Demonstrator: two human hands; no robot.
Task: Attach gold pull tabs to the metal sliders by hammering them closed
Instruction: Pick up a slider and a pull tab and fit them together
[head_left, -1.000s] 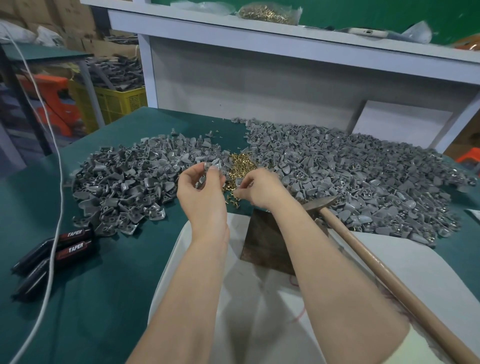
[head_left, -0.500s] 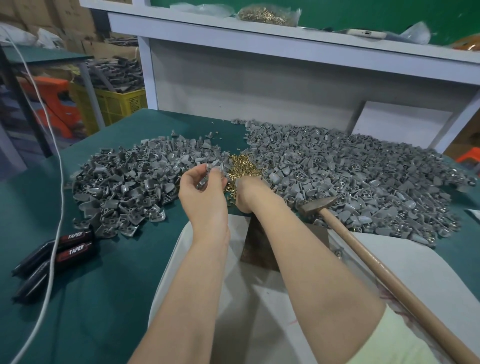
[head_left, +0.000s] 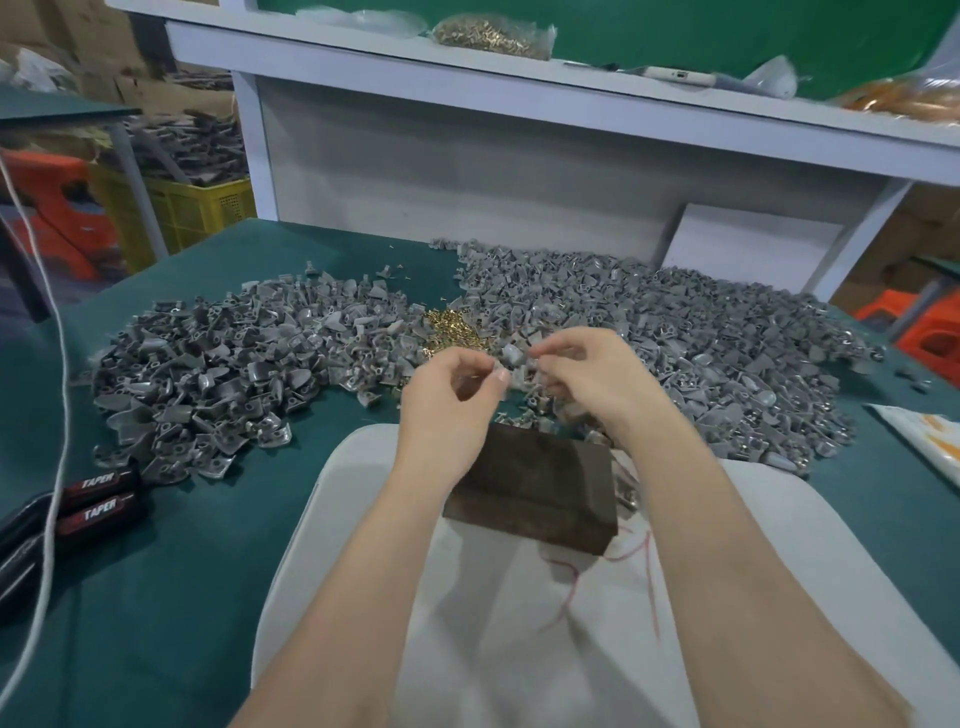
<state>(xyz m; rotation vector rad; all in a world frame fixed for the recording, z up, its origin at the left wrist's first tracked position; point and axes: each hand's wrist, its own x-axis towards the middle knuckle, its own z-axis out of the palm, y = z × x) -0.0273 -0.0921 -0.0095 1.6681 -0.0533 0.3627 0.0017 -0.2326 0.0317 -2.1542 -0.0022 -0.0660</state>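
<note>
Head view looks down on a green desk (head_left: 156, 597), with both forearms reaching forward over a white sheet (head_left: 519, 649). The left hand (head_left: 447, 400) and the right hand (head_left: 592, 374) are raised close together, just beyond a dark block (head_left: 535, 493) that sits on the far end of the sheet.

The left grip is closed: thumb and forefinger curl round to meet at their tips. A single metal slider (head_left: 512, 356) shows right at those tips, seemingly pinched there, though blur softens the contact. The right grip is also drawn together, fingers curled, with thumb and forefinger tips just beside the slider. I cannot tell whether they pinch anything, as the spot is too small and smeared.

Behind the hands lies a small pile of gold pull tabs (head_left: 452, 332). It sits between a left heap (head_left: 218, 374) of grey sliders and a larger right heap (head_left: 701, 353) that spreads toward the desk's far right. Red thread (head_left: 639, 551) trails over the sheet beside the block.

At the left edge lie two black tools marked TAPER (head_left: 98, 499), crossed by a white cord (head_left: 66, 384). A clear bag of gold pieces (head_left: 493, 34) rests on the white shelf (head_left: 571, 78) above. A yellow crate (head_left: 197, 208) stands beyond the desk to the left.
</note>
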